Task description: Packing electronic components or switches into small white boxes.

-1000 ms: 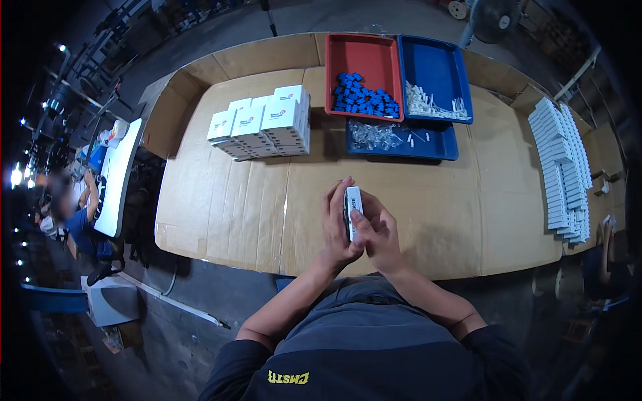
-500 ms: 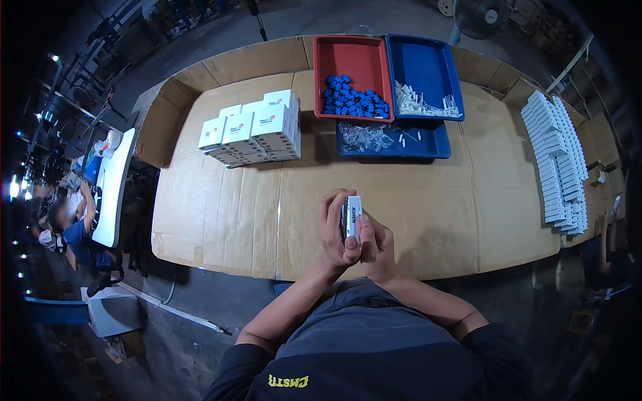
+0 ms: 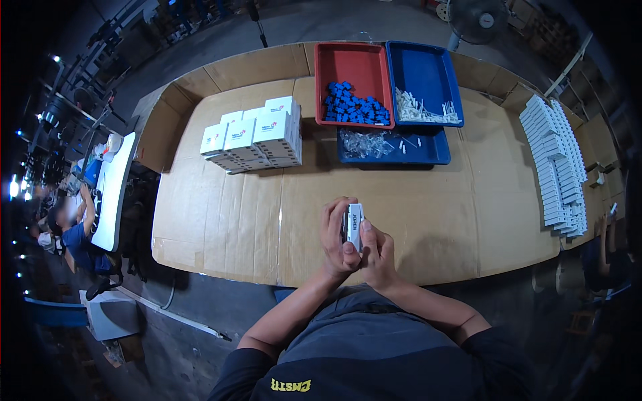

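Observation:
Above the near edge of the cardboard-covered table, both hands hold a small white rectangular block (image 3: 354,224) with dark lettering on its upward face and a darker left side. My left hand (image 3: 334,237) wraps its fingers round the left side, its thumb bent near the lower end. Against the right edge presses the thumb of my right hand (image 3: 378,257), while its other fingers curl underneath, partly hidden. The block's underside cannot be seen.
White boxes (image 3: 271,127) are stacked at the left. Beyond my hands, a red tray (image 3: 351,60) holds blue plastic pieces (image 3: 354,107); a blue tray (image 3: 421,63) holds white parts. A lower blue tray (image 3: 431,155) contains clear pieces. White blocks (image 3: 555,170) line the right. Another person (image 3: 80,234) sits far left.
The whole view has shifted slightly, so the table and trays appear a little lower. My right thumb now covers less of the block's upward face. Both hands keep their grip.

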`<state>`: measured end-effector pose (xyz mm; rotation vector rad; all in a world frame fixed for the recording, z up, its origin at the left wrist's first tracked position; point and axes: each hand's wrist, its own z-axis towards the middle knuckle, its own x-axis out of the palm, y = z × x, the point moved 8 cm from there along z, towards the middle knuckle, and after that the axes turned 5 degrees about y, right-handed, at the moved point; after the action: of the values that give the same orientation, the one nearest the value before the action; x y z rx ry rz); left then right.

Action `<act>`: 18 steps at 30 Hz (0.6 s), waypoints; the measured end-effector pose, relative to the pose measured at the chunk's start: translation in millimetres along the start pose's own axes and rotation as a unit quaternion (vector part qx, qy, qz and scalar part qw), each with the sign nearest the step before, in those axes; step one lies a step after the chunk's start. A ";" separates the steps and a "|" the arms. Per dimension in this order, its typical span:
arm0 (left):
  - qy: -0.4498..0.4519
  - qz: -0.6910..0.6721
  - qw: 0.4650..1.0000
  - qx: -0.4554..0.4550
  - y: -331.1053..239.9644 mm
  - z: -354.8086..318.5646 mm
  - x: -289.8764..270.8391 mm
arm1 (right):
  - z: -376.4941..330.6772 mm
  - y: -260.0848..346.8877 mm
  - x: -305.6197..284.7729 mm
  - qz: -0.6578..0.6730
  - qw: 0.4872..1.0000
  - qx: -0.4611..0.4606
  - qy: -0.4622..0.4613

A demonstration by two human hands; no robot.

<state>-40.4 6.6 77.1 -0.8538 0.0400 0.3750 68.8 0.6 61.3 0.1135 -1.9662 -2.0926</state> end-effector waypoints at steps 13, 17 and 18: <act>0.095 0.009 0.993 -0.064 21.4 -10.6 9.9 | 14.4 8.4 -14.1 -0.032 0.989 0.037 0.143; 0.062 -0.365 0.879 -0.300 53.1 -39.5 21.3 | 8.3 18.0 -26.8 -0.207 0.962 0.007 0.180; 0.062 -0.366 0.878 -0.303 55.8 -37.0 23.3 | 7.1 25.4 -28.7 -0.346 0.922 -0.040 0.170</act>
<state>-33.3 19.6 7.7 -1.4340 -0.2941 -0.4152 98.3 13.4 83.4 1.2273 -1.7702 -2.3135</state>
